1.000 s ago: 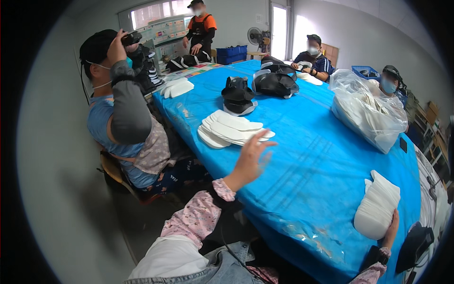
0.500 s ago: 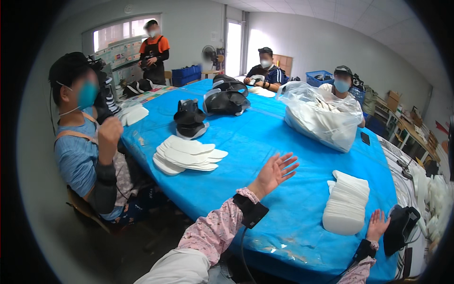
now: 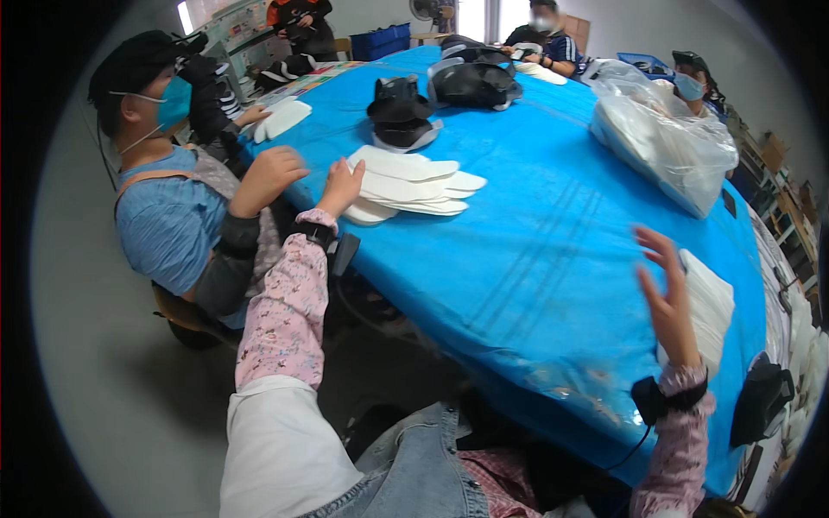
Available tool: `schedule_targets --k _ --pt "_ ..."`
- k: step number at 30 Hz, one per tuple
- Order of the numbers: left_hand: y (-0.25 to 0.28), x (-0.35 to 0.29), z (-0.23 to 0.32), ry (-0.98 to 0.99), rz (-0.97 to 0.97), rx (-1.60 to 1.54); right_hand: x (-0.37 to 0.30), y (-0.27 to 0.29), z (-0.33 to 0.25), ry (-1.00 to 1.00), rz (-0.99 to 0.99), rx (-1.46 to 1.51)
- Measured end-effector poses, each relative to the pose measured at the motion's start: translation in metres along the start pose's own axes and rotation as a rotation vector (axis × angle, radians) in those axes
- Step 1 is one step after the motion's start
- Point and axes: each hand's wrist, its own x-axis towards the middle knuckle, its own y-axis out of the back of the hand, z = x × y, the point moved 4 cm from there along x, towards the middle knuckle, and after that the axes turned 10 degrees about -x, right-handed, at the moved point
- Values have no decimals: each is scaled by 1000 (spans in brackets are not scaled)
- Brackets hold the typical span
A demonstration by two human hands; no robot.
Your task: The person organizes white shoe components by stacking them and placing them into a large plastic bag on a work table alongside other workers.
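My left hand (image 3: 343, 187) reaches to the near-left end of a fanned pile of white insoles (image 3: 413, 184), its fingers closed at the edge of one insole. Over the blue-covered table my right hand (image 3: 667, 298) is raised with fingers apart and nothing in it, slightly blurred. Just beside and behind it lies a long stack of thin white insoles (image 3: 710, 312), partly hidden by the hand and wrist. Both wrists wear black straps over pink flowered sleeves.
A co-worker's hand (image 3: 275, 177) is close to my left hand. Black shoe-like pieces (image 3: 401, 112) stand beyond the pile. A clear plastic bag (image 3: 661, 142) of white pieces sits at far right; a black object (image 3: 762, 399) lies near the right edge. Other people surround the table (image 3: 518, 242).
My view has swung left and down. My left hand has moved from open over the table to the insole pile and closed there. My right hand has risen beside the stack.
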Motion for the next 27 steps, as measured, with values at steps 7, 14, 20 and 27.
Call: schedule_targets --k 7,14,20,27 --pt "-1 -24 55 -547 -9 66 87 -164 -59 385 -236 -223" --pt "-23 -12 -32 36 -253 -476 163 -202 -127 670 287 -367" --pt "-37 16 -49 451 -218 -548 186 -245 -71 410 48 -405" --pt "-41 34 -21 620 -559 -497 167 -299 -65 349 -368 -607"
